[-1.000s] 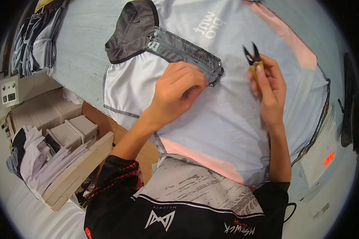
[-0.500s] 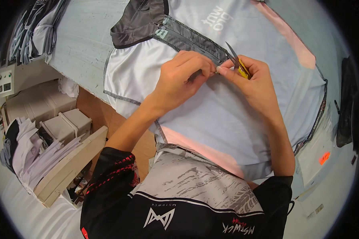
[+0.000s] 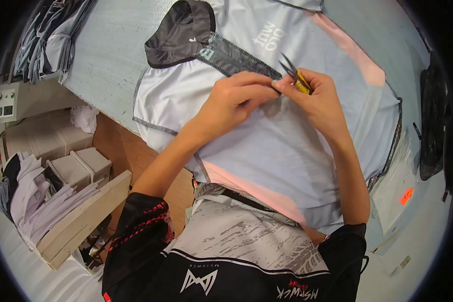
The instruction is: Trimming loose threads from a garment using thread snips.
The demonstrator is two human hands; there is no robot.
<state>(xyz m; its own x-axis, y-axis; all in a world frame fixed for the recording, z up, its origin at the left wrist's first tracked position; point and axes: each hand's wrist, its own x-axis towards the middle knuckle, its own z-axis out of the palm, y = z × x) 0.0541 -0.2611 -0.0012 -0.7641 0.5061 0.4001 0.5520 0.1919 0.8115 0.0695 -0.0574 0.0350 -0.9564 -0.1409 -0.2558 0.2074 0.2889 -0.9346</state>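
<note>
A pale blue-grey shirt [image 3: 267,143], apparently inside out, lies spread before me with pink side panels and overlocked seams. Its dark grey collar [image 3: 173,38] is at the far left, and a dark placket [image 3: 236,55] runs from it toward my hands. My left hand [image 3: 236,100] is closed, pinching the lower end of the placket between thumb and fingers. Thumb to thumb with it, my right hand [image 3: 317,98] holds yellow-handled thread snips [image 3: 302,83] in its curled fingers. The blades point up and away, apart from the cloth. What the fingertips pinch is too small to make out.
Folded garments [image 3: 50,43] are stacked at the far left of the table [image 3: 103,55]. Below stand a control box [image 3: 7,103], grey bins [image 3: 80,166] and a wooden rack [image 3: 83,219] of cloth pieces. On the right are a black bundle [image 3: 433,131] and an orange tag [image 3: 406,196].
The collar and upper shirt show farther down and lie more open. My hands stay together at the placket end, with the left fingers less curled. The snips tilt slightly leftward.
</note>
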